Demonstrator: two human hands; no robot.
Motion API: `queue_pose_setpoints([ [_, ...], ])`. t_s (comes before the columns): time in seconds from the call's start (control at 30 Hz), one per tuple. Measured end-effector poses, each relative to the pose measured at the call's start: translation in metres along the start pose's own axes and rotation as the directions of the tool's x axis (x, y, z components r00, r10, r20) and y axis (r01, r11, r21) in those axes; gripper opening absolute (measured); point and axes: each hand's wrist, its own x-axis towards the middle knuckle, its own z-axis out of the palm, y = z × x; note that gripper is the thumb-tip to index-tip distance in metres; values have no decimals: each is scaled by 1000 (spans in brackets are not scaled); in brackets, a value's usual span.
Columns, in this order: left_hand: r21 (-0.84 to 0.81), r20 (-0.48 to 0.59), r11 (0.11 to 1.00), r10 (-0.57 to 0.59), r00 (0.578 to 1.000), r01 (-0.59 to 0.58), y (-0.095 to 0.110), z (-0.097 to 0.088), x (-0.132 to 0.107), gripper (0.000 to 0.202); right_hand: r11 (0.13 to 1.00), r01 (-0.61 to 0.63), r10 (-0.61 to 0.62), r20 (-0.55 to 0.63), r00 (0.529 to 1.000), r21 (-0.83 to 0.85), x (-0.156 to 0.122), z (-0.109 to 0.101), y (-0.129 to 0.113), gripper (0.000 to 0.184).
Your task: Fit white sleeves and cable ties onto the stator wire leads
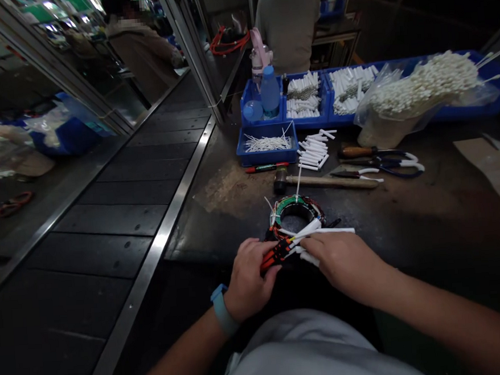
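Observation:
A ring-shaped motor stator [278, 209] with green and copper-coloured windings lies at the bench's near edge. A white cable tie [298, 183] stands up from its far side. Just in front of the ring, my left hand [254, 276] is closed around a bundle of red and black wires [277, 254]. My right hand [338, 259] pinches at the white sleeves [308, 229] on the wire ends; a long white sleeve sticks out past its fingers to the right. The right fingertips are partly hidden.
A hammer [335, 180], pliers [396, 163] and a pile of white sleeves [313, 150] lie beyond the stator. Behind them stand a small blue tray [267, 156] of cable ties and larger blue bins [328, 116]. A slatted conveyor [117, 191] runs along the left.

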Motion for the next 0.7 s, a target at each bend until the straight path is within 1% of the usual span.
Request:
queue_pose_setpoints([
  [0.03, -3, -1, 1000, -6, 1000, 6, 0, 0, 0, 37, 1000, 3, -3, 0, 1000, 25, 1, 1, -1, 34],
  [0.07, -8, 1, 1000, -14, 1000, 14, 0, 0, -1, 37, 998, 15, -14, -26, 1000, 61, 2, 3, -1, 36],
  [0.13, -29, 22, 999, -38, 999, 38, 0, 0, 0, 37, 991, 61, -45, -136, 990, 116, -1, 9, -1, 37],
  [0.17, -47, 39, 997, -56, 998, 58, 0, 0, 0, 37, 990, 91, -68, -201, 977, 106, -2, 13, -1, 35],
  [0.23, -90, 77, 990, -102, 992, 109, 1, -1, 2, 36, 988, 156, -152, -305, 940, -11, -5, 17, -1, 29],
  [0.27, -112, 95, 985, -123, 988, 134, 1, -1, 3, 36, 977, 190, -212, -323, 922, -99, -6, 17, -2, 28],
  [0.3, -131, 112, 979, -141, 984, 155, 1, -2, 4, 37, 957, 226, -275, -313, 909, -184, -5, 17, -2, 27],
  [0.37, -154, 140, 971, -162, 977, 183, 0, -3, 5, 39, 904, 283, -368, -246, 897, -320, -3, 14, -3, 30],
  [0.43, -167, 174, 965, -175, 969, 204, -1, -5, 7, 40, 864, 309, -409, -195, 892, -399, -1, 9, -3, 31],
  [0.47, -168, 196, 963, -178, 964, 212, -2, -7, 8, 40, 852, 316, -421, -186, 888, -418, 0, 7, -2, 31],
  [0.57, -136, 262, 969, -165, 951, 205, -6, -17, 17, 39, 861, 306, -413, -206, 887, -407, 0, 1, 5, 30],
  [0.6, -115, 276, 977, -144, 950, 181, -7, -23, 21, 38, 876, 277, -383, -223, 896, -394, -1, -2, 8, 29],
  [0.7, -33, 298, 997, -59, 953, 72, -7, -38, 35, 39, 924, 134, -245, -286, 926, -358, -4, -9, 19, 29],
])
